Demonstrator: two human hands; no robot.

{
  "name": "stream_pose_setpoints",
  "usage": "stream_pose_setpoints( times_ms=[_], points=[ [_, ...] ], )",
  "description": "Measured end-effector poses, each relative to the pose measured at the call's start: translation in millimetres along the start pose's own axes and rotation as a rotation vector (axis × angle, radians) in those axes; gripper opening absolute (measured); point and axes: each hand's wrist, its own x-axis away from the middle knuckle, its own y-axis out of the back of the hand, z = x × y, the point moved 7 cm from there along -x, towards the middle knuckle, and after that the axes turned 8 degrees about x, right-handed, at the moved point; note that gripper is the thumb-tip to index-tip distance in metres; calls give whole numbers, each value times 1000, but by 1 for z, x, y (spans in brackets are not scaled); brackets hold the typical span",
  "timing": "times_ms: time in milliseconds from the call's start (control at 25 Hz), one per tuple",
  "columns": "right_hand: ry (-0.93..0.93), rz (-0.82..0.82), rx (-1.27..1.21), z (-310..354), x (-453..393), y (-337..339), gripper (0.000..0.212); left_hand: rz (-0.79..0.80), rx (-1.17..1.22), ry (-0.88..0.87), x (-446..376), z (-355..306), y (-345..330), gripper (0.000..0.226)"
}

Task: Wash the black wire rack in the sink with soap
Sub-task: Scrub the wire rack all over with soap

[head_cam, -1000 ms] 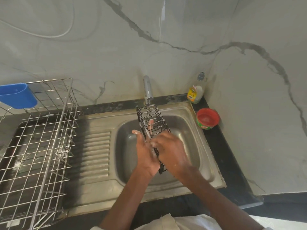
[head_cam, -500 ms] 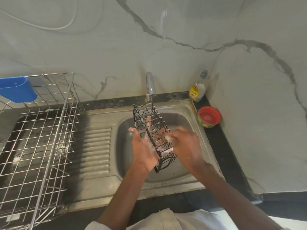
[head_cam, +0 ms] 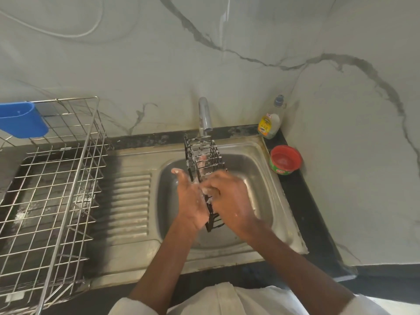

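Observation:
The black wire rack (head_cam: pixel 205 155) stands on end over the steel sink (head_cam: pixel 254 169), its far end just under the tap (head_cam: pixel 204 117). My left hand (head_cam: pixel 192 198) holds the rack from its left side, thumb up and fingers reaching through the wires. My right hand (head_cam: pixel 227 196) is on the rack's right side with curled fingers pressed against the wires; white suds show between the two hands. The rack's lower part is mostly hidden behind my hands.
A dish-soap bottle (head_cam: pixel 271 120) stands in the back right corner, and a red tub of soap paste (head_cam: pixel 285 159) sits beside the sink. A steel wire drying rack (head_cam: pixel 52 189) with a blue cup holder (head_cam: pixel 20 120) occupies the left side, next to the ribbed drainboard (head_cam: pixel 129 201).
My right hand has moved left, back against the rack and close to my left hand. The rack has turned more edge-on and stands a little more upright.

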Motion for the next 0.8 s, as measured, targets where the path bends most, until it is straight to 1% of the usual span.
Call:
stream_pose_setpoints(
  times_ms=[40,80,120,160,200,280,320,400,440,480,560,680,760,800],
  points=[
    [65,-10,-13,-4,14,5,36,12,36,-8,-2,-2,1,103],
    [73,-58,-3,-16,24,13,40,25,57,-9,-3,-5,1,100],
    [9,-133,19,-33,29,20,42,26,81,-10,-4,-7,1,98],
    [-94,-187,41,-48,30,24,41,13,95,-10,-5,-7,1,97],
    [-161,-207,38,-52,31,23,40,-15,103,-16,-7,-6,2,97],
    [-118,-197,-44,-33,37,14,37,-79,142,-39,-11,-3,4,98],
    [-120,-190,-116,-27,42,11,35,-86,188,-43,-15,0,6,98],
    [-272,-223,-265,-39,51,13,32,-101,252,-24,-18,5,10,98],
    [-339,-213,-313,-45,55,11,30,-106,262,-16,-18,7,12,97],
    [-358,-180,-345,-43,57,9,30,-120,273,-25,-16,6,13,94],
    [-267,-147,-347,-28,59,10,31,-105,297,-48,-14,5,15,93],
    [-67,-136,-263,-7,52,21,35,-76,187,-83,-1,0,14,103],
    [3,-55,-177,1,33,20,32,-73,91,-82,12,2,9,109],
    [17,9,-90,7,21,16,29,-75,29,-67,18,5,7,109]
  ],
)
